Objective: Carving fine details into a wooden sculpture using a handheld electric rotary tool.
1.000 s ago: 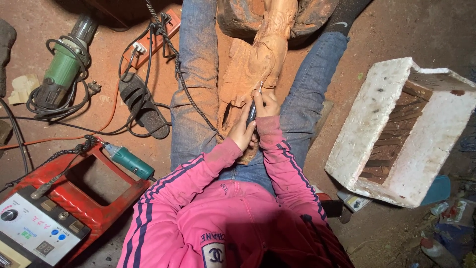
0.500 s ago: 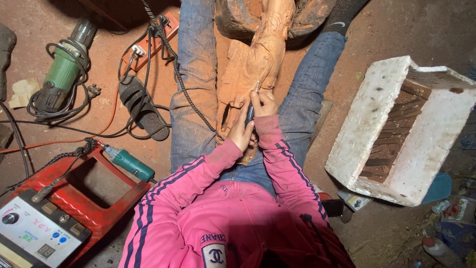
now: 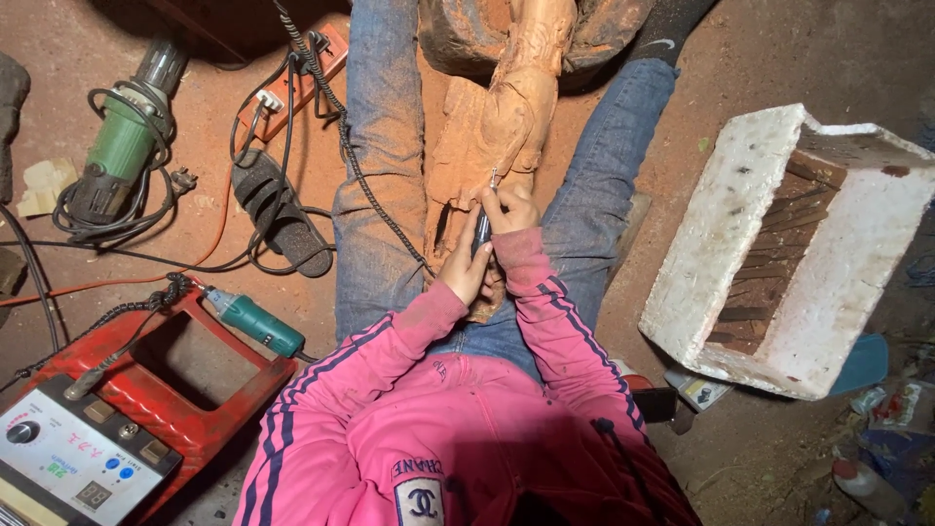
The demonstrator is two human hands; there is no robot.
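Wood, pale and reddish, fills the gap between your legs — a carved wooden figure (image 3: 497,127) lying lengthwise on the dusty red floor (image 3: 769,58), its rough lower end toward your lap. Your right hand (image 3: 509,207) has its grip closed around a slim rotary carving handpiece (image 3: 484,219), and the tool's small bit touches the carving near its lower middle. Your left hand (image 3: 467,268) sits just below, fingers curled against the base of the carving and right beside the handpiece; its grip looks wrapped on the wood, though the palm is hidden. A black coiled flexible shaft (image 3: 365,175) runs from the handpiece up along your left thigh toward the top edge of the floor.

At the floor's left side lies a green angle grinder (image 3: 122,146) with its cable looped round it, and near it a black sandal (image 3: 282,219) and an orange power strip (image 3: 292,83). Toward the lower left corner sits a red machine with a grey control panel (image 3: 107,429) — a teal-handled power tool (image 3: 255,321) rests on its top edge. On the right side of the floor stands a white foam box (image 3: 701,253), tipped on its side, with dark wooden pieces inside.
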